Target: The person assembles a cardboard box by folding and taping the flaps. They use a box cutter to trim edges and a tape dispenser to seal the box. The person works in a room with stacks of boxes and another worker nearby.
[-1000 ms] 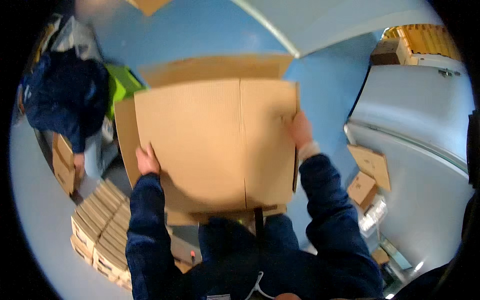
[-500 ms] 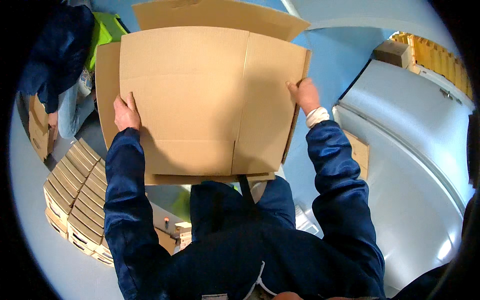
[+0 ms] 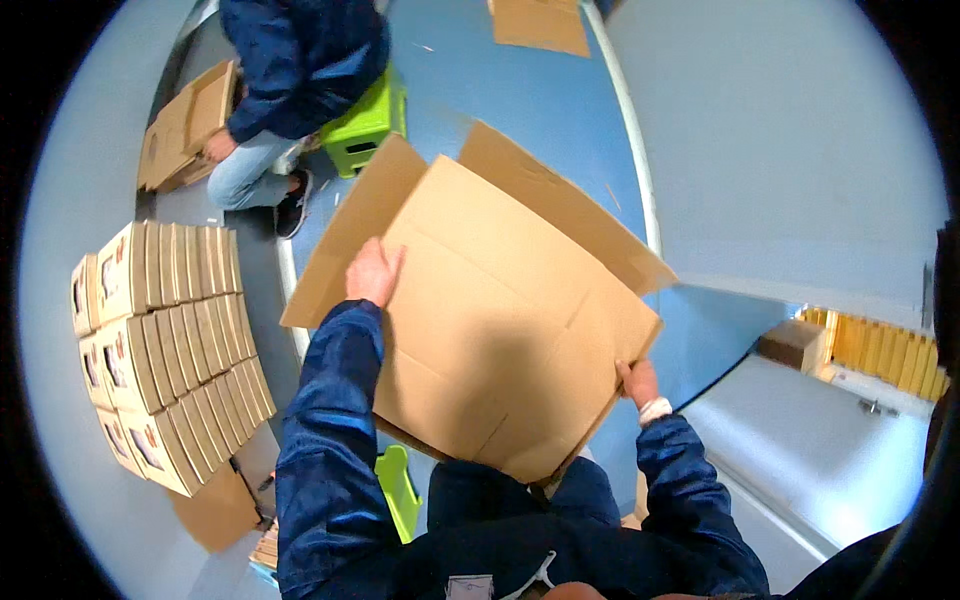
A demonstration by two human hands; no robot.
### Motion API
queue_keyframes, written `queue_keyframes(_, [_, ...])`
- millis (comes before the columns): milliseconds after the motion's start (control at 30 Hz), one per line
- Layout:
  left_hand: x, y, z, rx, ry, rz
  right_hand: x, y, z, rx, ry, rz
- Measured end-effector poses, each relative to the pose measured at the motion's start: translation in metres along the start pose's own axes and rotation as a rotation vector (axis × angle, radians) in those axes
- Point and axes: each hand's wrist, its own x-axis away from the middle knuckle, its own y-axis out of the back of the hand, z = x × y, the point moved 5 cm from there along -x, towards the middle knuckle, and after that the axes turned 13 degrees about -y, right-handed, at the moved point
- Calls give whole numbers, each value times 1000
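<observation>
We hold the flattened cardboard box tilted, left hand gripping its upper edge, right hand clasping its lower corner.

Both hands raised, fingers clamped.

Flattened plain tan corrugated cardboard box: uniform light brown, no print on the visible face, a grey shadow across its lower middle. Glossy dark navy jacket sleeves; white cuff band at the right wrist. Floor matte blue, low plastic stool lime green, rows of small stacked cartons pale tan with dark printed end panels.
</observation>
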Motion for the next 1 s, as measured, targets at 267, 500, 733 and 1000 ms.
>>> queue_keyframes(267, [12,9,1,-59,-67,0,26,36,46,-40,-70,414])
queue_keyframes(500, [13,12,8,-68,-68,-91,-32,142,212,301,478,-166])
queue_keyframes(733, [7,8,6,-69,-94,-93,-73,104,350,24,486,122])
queue_keyframes(1000, [6,6,0,-121,-138,-165,14,53,366,53,770,-367])
